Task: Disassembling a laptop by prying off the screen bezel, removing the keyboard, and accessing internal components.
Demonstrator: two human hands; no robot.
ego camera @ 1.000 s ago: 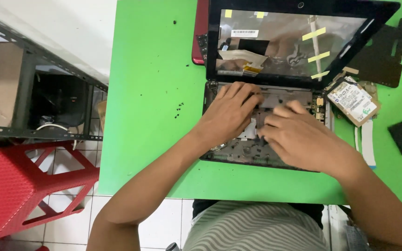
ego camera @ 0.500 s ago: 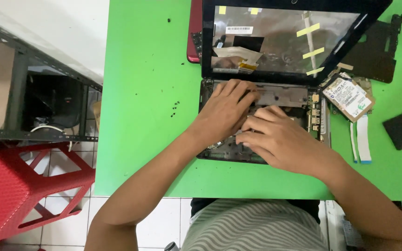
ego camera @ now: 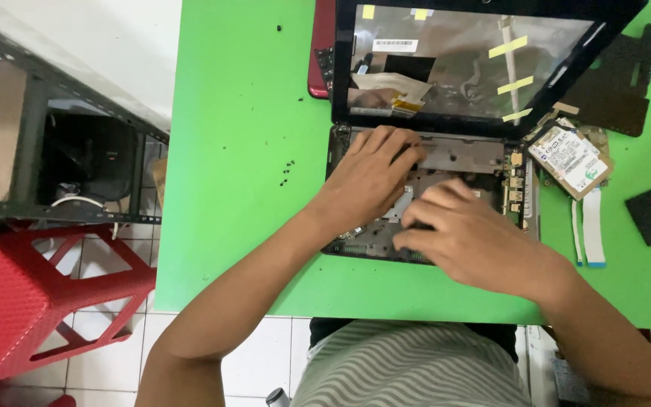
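I see both hands on the opened laptop base (ego camera: 446,162) on the green bench (ego camera: 242,151). Left hand (ego camera: 367,177) lies flat, fingers spread, gripping nothing; right hand (ego camera: 465,234) has fingers curled, contents hidden. A hard drive (ego camera: 570,160) sits beside it.

Opened, stripped black laptop base (ego camera: 446,154) lies flat on the green table (ego camera: 242,151).
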